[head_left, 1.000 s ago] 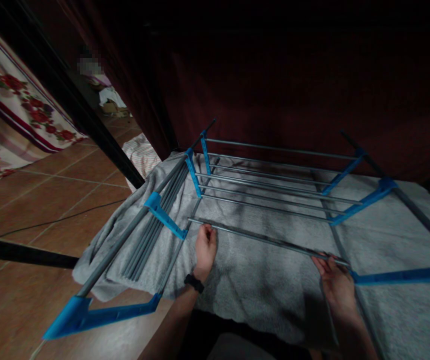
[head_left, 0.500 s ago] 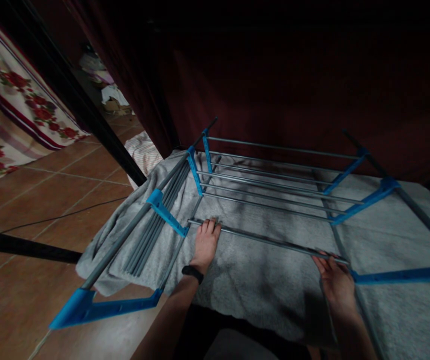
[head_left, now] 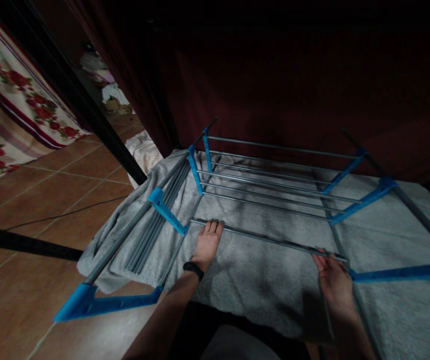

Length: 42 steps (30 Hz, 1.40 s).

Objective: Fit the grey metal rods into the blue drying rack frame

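Note:
A long grey metal tube [head_left: 267, 238] lies crosswise between my hands. Near its left end, my left hand [head_left: 209, 240] grips it from above, a black band on the wrist. Fingers of my right hand [head_left: 333, 280] close round the other end, close to a blue plastic bracket [head_left: 406, 270]. The tube's left end is beside another blue bracket [head_left: 168, 212]. Beyond, a rack frame [head_left: 275, 185] stands with several tubes fitted between its blue brackets. Several loose grey tubes [head_left: 158, 227] lie together on the grey blanket [head_left: 252, 280], left of my left hand.
Dark metal posts [head_left: 87, 115] slant across the left side. A dark red curtain [head_left: 275, 90] hangs behind the rack. Tiled floor [head_left: 50, 200] with a thin cable [head_left: 65, 214] runs along the left, below a flowered cloth [head_left: 20, 95]. A striped cloth [head_left: 143, 152] lies by the blanket's corner.
My left hand and the tube's left end have shifted very slightly to the right. Both hands keep their hold, and the view has tilted a little.

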Available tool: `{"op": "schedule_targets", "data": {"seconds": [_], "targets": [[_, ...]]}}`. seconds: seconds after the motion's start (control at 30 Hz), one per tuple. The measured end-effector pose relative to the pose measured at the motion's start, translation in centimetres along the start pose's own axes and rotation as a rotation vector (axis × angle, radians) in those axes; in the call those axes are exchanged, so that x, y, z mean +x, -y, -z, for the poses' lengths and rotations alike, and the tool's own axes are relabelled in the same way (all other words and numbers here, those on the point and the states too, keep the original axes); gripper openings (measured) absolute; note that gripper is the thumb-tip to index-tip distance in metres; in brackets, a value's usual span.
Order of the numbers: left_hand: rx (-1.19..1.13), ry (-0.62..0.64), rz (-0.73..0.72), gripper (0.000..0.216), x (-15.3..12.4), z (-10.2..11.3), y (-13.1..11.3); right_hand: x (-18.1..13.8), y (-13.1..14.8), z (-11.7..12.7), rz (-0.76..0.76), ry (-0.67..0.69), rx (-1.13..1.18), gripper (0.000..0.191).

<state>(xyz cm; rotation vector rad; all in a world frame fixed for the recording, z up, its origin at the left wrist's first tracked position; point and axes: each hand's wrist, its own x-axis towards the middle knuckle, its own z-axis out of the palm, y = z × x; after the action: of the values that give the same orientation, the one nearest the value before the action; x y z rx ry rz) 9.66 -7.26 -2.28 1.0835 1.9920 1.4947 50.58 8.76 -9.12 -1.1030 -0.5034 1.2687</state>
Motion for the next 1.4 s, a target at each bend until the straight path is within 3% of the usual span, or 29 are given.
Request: {"op": "schedule_targets", "data": {"seconds": [0.27,0.43,0.57,0.77,1.4], "targets": [[-0.219,-0.087,0.04,0.045,0.4,-0.7,-0.6,0.0,-0.3,0.3,-0.02,-0.003,-0.03,0.024],[0.131,-0.021,-0.125,0.039,0.4,-1.0,0.8,-0.1,-0.2,0.3,-0.029,0.0,-0.041,0.02],[0.292,0.038,-0.159,0.044,0.2,-0.8,1.2,0.0,-0.1,0.4,-0.034,0.016,-0.022,0.019],[0.988,0.249,-0.307,0.068,-0.1,-0.4,0.8,0.3,-0.2,0.5,-0.025,0.011,-0.035,0.018],[1.136,0.15,-0.487,0.057,0.4,-0.5,2.9,-0.3,-0.3,-0.5,-0.045,-0.043,0.006,0.017]]}}
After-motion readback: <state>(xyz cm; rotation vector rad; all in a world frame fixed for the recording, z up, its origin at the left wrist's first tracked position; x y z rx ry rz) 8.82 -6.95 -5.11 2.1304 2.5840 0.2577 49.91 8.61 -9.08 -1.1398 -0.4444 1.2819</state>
